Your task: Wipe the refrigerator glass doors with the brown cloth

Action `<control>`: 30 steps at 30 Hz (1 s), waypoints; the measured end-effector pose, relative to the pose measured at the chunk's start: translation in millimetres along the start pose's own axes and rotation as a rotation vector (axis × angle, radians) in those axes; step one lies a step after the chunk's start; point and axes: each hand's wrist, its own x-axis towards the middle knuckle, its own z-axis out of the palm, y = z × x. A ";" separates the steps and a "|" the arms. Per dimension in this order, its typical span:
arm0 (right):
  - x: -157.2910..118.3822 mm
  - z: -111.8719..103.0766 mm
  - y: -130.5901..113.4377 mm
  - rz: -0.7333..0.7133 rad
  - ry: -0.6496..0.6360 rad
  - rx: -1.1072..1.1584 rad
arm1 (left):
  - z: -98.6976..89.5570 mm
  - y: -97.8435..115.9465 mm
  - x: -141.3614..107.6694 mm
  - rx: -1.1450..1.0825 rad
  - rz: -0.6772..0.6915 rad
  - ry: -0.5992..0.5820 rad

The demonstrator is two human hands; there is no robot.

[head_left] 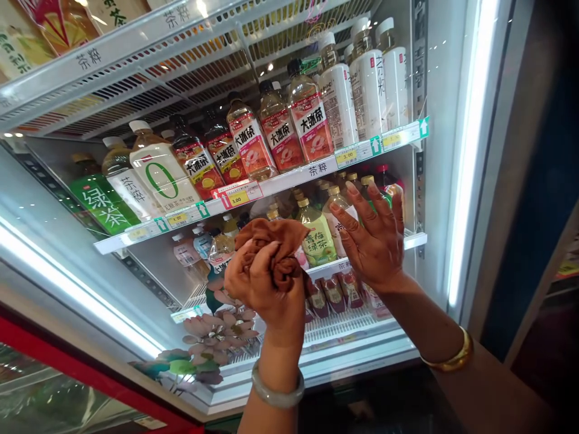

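My left hand (266, 295), with a pale bangle at its wrist, grips a crumpled brown cloth (283, 238). The cloth is bunched in folds, its top edge sticking out above the fingers. To the right, my right hand (375, 238) is spread with fingers apart and holds nothing; a gold bracelet circles that forearm. Both hands are in front of a drinks fridge, apparently at its glass door. Behind them are a green-labelled tea bottle (316, 235) and other bottles, partly covered by the hands.
Bottles with pink labels (312, 123) and white-labelled bottles (368, 84) line the middle shelf, above a price rail (316, 172). A flower decal (221, 337) shows at lower left. Light strips (470, 150) run along the fridge sides, and a red frame (90, 374) borders the left.
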 end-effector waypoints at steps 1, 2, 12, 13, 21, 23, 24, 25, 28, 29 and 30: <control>0.1 -0.3 0.0 0.000 0.001 -0.001 | 0.5 -1.3 0.0 0.018 -0.003 0.014; 0.1 -0.2 0.1 -0.001 0.003 -0.001 | 1.8 -0.6 -4.0 0.022 0.020 0.018; -1.8 4.7 1.9 -0.004 0.040 -0.006 | 10.9 32.0 -46.6 -0.148 0.193 -0.178; -1.4 4.2 1.6 -0.005 0.034 -0.005 | 8.3 27.8 -35.5 -0.147 0.163 -0.148; -1.7 2.6 1.0 -0.007 0.020 0.006 | 5.9 6.8 -11.7 0.009 0.060 -0.005; -2.2 3.1 0.9 0.002 0.019 0.007 | 11.3 17.1 -27.4 -0.021 0.134 -0.039; -2.3 3.2 0.8 0.010 0.014 0.008 | 13.1 22.8 -33.2 -0.047 0.155 -0.079; -2.4 3.3 0.6 0.014 0.011 0.012 | 13.9 27.6 -36.3 -0.075 0.171 -0.123; -2.2 3.4 0.4 0.007 0.022 0.019 | 9.4 28.7 -26.2 -0.137 0.188 -0.183; -2.1 3.3 0.3 0.002 0.025 0.020 | 6.3 23.6 -17.9 -0.129 0.165 -0.158; -2.0 3.1 0.0 -0.004 0.030 0.020 | 2.9 16.4 -8.9 -0.105 0.123 -0.112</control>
